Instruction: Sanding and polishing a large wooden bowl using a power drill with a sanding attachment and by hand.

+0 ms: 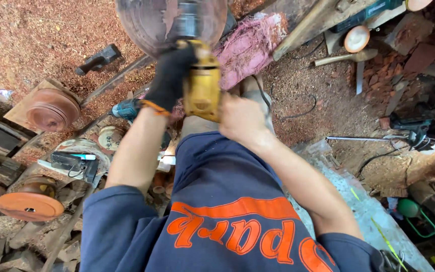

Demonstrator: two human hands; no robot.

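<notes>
**Both hands on a yellow power tool**

The gloved left hand (169, 75) and bare right hand (240, 118) clamp their fingers around a yellow power tool (202, 85), held against a round wooden bowl (147, 20) above the sawdust-covered ground (31, 35).

Round wooden bowl (152, 22) just above my grip is cut off by the top edge, surface motion-blurred. Yellow power tool (202, 85): its working end is hidden against the bowl, rear hidden under my right hand (240, 118). Black glove on left hand (169, 78) hides the fingers. Can't tell the tool's attachment.
</notes>
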